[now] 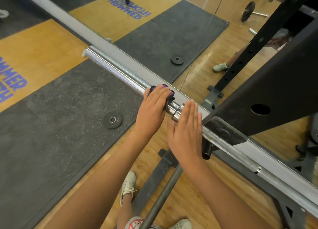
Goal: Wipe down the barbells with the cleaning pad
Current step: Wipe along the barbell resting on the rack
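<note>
A chrome barbell (117,68) lies across a black rack, its shiny sleeve running up and to the left. A purple and black cleaning pad (169,93) is wrapped over the sleeve near the collar. My left hand (153,108) lies on the pad with fingers curved over it, pressing it onto the sleeve. My right hand (186,134) is flat with straight fingers, resting against the bar's collar and shaft beside the rack upright (268,98). The duller bar shaft (244,156) continues to the lower right.
A mirror behind the bar reflects the floor. Black rubber mats and yellow wooden platform panels cover the floor. A small black weight plate (112,120) lies on the mat below the bar. The rack's base bars (160,177) and my white shoes (128,184) are underneath.
</note>
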Tool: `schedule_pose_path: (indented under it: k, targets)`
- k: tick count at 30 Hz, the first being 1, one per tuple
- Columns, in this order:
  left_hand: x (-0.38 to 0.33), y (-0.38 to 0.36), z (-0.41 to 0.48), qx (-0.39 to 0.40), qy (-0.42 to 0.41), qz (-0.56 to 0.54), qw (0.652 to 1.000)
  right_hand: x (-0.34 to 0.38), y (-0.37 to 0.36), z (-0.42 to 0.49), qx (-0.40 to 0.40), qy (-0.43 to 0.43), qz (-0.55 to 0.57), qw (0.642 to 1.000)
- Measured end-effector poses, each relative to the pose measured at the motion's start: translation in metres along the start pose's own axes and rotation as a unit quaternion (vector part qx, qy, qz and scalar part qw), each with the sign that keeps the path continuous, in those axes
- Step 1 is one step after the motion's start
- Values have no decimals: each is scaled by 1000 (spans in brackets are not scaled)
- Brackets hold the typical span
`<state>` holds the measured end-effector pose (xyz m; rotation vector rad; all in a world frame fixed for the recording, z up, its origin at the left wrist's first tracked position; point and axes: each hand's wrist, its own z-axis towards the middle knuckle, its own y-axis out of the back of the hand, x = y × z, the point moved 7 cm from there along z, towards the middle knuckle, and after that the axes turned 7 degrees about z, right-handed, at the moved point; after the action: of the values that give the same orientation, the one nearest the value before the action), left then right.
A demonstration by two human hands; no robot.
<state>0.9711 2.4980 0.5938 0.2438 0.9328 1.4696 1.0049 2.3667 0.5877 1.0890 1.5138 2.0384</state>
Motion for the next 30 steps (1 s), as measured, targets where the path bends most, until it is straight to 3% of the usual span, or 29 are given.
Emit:
schedule_pose_path:
  k: [6, 13, 19, 24, 26, 30]
  targets:
    - [-11, -5, -49, 22, -14, -18, 999, -4, 4, 0, 12, 34, 11, 999]
    - [1, -3, -3, 46, -48, -10, 998, -8, -1, -4, 23, 52, -16, 998]
    - [-5, -4, -17, 0, 88, -44, 995, 6, 0, -14, 39, 46, -34, 998]
    - [9, 2, -18, 28, -69, -12, 997, 11, 1, -21, 38, 47, -74, 995]
    - [16, 6, -11, 44, -86, 4, 995, 10, 1, -19, 46, 48, -80, 995]
    - [12, 3, 1, 36, 7, -10, 999, 5, 4, -9, 65, 45, -57, 995]
